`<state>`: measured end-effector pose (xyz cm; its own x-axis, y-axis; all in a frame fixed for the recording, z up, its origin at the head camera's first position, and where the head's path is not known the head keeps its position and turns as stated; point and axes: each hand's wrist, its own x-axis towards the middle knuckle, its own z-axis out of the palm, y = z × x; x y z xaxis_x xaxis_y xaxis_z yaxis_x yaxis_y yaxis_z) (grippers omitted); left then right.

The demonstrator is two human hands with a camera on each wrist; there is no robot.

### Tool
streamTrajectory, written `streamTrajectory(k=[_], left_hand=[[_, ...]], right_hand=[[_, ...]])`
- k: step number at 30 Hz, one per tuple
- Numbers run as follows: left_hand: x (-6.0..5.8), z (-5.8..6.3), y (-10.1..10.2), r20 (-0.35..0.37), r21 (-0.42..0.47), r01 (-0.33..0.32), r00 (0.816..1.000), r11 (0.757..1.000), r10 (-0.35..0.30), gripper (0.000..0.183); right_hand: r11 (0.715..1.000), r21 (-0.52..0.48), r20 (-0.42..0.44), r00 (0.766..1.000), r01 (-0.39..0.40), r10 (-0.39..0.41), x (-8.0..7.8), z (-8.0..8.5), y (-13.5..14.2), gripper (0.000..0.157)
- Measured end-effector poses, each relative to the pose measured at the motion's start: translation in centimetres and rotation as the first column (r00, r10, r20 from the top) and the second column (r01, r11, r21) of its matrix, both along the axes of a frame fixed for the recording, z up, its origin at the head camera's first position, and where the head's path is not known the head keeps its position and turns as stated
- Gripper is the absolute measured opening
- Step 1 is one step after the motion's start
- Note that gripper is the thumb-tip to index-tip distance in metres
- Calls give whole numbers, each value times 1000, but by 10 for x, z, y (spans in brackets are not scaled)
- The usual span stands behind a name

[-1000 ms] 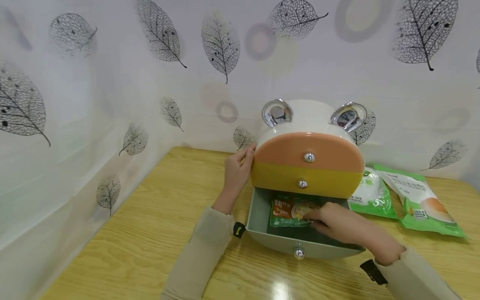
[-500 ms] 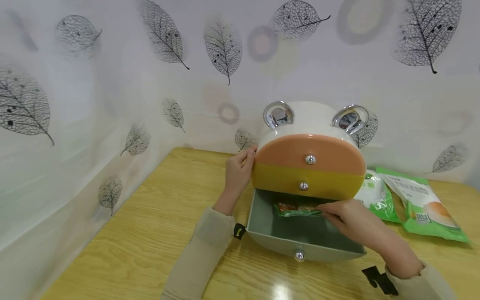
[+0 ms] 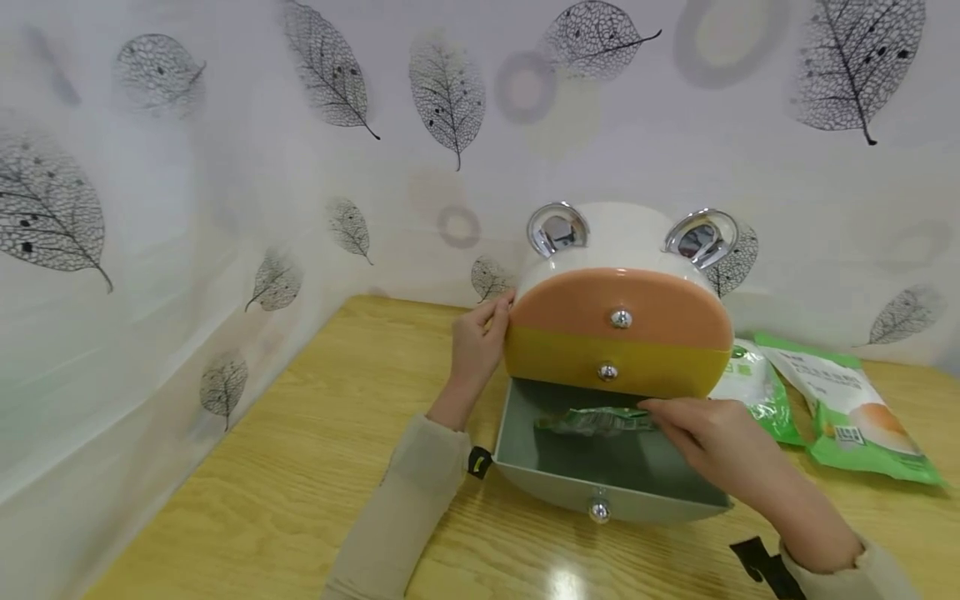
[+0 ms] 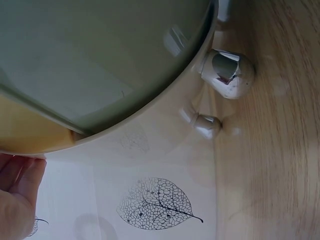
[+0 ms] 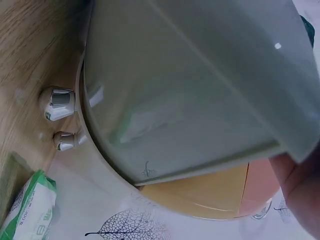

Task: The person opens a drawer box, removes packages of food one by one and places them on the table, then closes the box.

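Note:
A frog-shaped drawer box (image 3: pixel 628 231) has an orange top front, a yellow front below it, and its lowest grey-green drawer (image 3: pixel 551 467) pulled out. My left hand (image 3: pixel 478 337) rests against the left side of the box, fingertips touching it. My right hand (image 3: pixel 720 433) pinches the right end of a green food packet (image 3: pixel 600 421) over the open drawer. That packet is tilted nearly edge-on, so little of its face shows. In the right wrist view part of the right hand (image 5: pixel 302 192) appears at the right edge, and the drawer wall hides its fingertips.
Two white-and-green food packets (image 3: pixel 862 417) lie on the wooden table (image 3: pixel 300 433) at the right of the box. A leaf-patterned curtain (image 3: pixel 420 167) stands behind and to the left. Under the box are shiny feet (image 4: pixel 230 75).
My right hand has lifted the packet from lying flat in the drawer and drawn it slightly rightward, tipping its printed face out of sight. The left hand stays in place.

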<state>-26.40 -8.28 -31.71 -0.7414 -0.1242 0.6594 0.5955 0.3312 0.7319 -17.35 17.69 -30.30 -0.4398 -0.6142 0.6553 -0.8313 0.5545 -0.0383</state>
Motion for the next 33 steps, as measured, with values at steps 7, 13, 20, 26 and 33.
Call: streamTrajectory(k=[7, 13, 20, 26, 33], left_hand=[[0, 0, 3, 1, -10, 23, 1000, 1000, -23, 26], [0, 0, 5, 8, -8, 26, 1000, 1000, -26, 26], [0, 0, 4, 5, -18, 3, 1000, 1000, -3, 25], [0, 0, 4, 1, -20, -2, 1000, 1000, 2, 25], [-1, 0, 4, 0, -20, -1, 1000, 1000, 1, 25]], right_hand=[[992, -122, -82, 996, 36, -47, 8, 2, 8, 47], [973, -222, -126, 987, 67, -96, 14, 6, 23, 43], [960, -237, -106, 979, 146, -175, 26, 14, 44, 50], [937, -228, -119, 948, 264, -296, 40, 22, 62, 52], [919, -288, -49, 955, 268, -293, 39, 5, 113, 34]])
